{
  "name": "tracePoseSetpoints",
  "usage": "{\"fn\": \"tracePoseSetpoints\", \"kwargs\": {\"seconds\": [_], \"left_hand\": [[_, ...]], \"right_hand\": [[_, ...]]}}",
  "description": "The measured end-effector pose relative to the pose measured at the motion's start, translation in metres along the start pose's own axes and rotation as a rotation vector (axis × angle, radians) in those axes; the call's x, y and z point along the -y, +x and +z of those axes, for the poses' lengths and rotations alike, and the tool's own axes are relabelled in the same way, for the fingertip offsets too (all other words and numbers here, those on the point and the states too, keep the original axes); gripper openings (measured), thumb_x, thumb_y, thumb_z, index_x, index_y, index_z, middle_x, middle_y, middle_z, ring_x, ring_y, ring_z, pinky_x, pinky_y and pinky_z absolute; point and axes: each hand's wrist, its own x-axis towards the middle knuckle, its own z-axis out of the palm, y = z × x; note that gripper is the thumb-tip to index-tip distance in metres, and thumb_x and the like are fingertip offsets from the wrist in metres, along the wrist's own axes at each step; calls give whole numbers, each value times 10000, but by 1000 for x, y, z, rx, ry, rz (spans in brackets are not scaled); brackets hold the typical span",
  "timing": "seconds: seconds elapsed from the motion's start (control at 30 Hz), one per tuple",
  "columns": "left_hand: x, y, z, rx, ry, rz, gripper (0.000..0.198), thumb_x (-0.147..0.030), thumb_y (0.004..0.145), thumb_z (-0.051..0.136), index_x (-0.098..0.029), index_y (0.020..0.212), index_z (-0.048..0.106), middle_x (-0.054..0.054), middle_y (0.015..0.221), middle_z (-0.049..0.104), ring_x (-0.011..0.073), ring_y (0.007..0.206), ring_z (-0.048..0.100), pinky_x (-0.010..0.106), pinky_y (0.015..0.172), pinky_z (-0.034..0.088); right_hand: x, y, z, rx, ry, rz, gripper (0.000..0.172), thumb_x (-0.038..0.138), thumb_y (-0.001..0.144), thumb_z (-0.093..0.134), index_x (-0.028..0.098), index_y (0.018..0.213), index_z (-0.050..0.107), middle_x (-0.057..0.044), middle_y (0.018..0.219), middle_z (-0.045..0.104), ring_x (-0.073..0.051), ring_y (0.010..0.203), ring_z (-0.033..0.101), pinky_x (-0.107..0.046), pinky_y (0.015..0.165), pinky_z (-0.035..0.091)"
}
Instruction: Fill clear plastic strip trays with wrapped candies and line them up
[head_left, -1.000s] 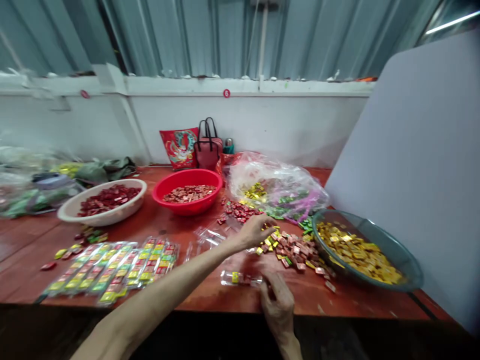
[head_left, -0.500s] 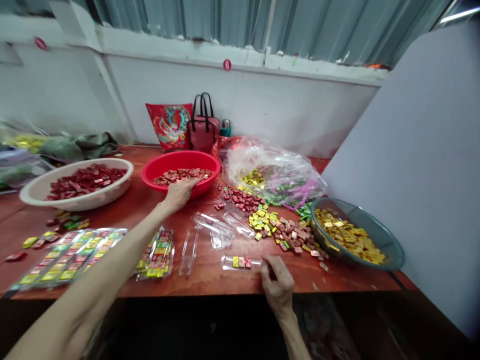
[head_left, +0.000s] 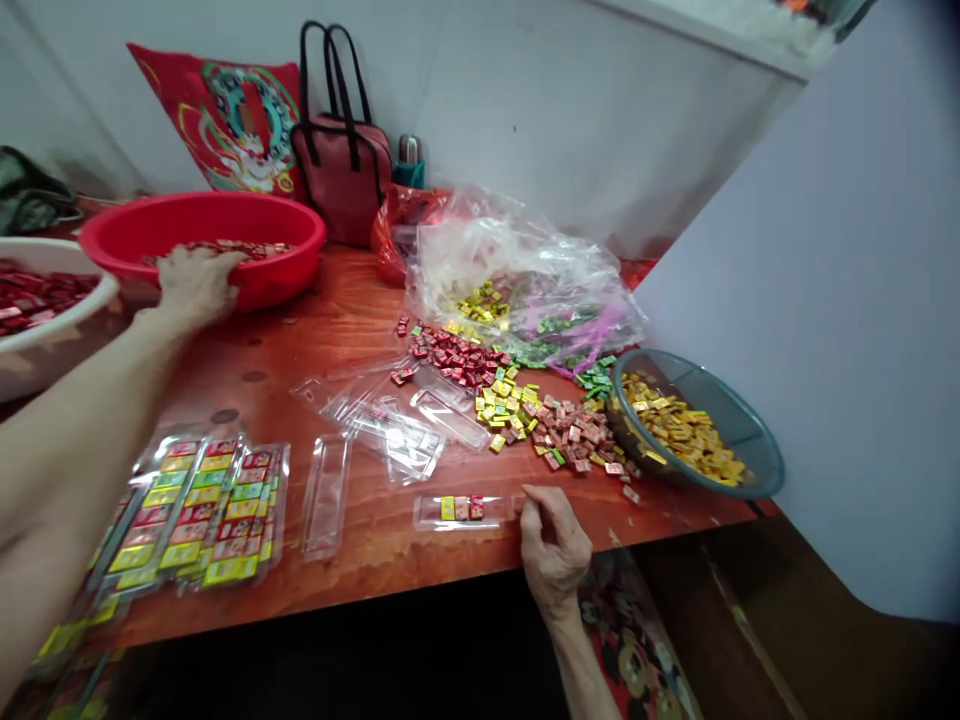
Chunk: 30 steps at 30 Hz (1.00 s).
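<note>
My left hand (head_left: 193, 282) reaches far left and rests over the front rim of a red bowl (head_left: 285, 240) that holds small reddish-brown wrapped cubes; its fingers curl over the rim. My right hand (head_left: 553, 545) sits at the table's near edge, fingers pinched on the end of a narrow clear plastic tray (head_left: 463, 511) that holds three small cubes, yellow and red. A loose pile of yellow, red and brown cubes (head_left: 540, 415) lies just beyond that tray.
Filled clear trays (head_left: 202, 500) lie at the near left, empty trays (head_left: 390, 425) in the middle. A white bowl (head_left: 45, 340) of red cubes stands far left, a grey-green bowl (head_left: 739, 430) of gold cubes right. A plastic bag (head_left: 525, 280), handbag (head_left: 341, 165) and white board (head_left: 847, 300) stand behind.
My left hand left the cube pile and swung left to the red bowl's rim. The right hand stayed on the small tray. The view dropped and moved closer.
</note>
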Motion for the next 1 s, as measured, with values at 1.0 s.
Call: {"fn": "tracePoseSetpoints", "kwargs": {"seconds": [1.0], "left_hand": [[-244,-281,14,18,-686,230,172,-268,838,638,-211,1000,633,81,1174,608,263,1080,520,401,912,453]], "right_hand": [[6,7,0,92,30,-206,201,154,867,507,162,985,668,-66,853,652,-169,794,605,-283,675,532]]}}
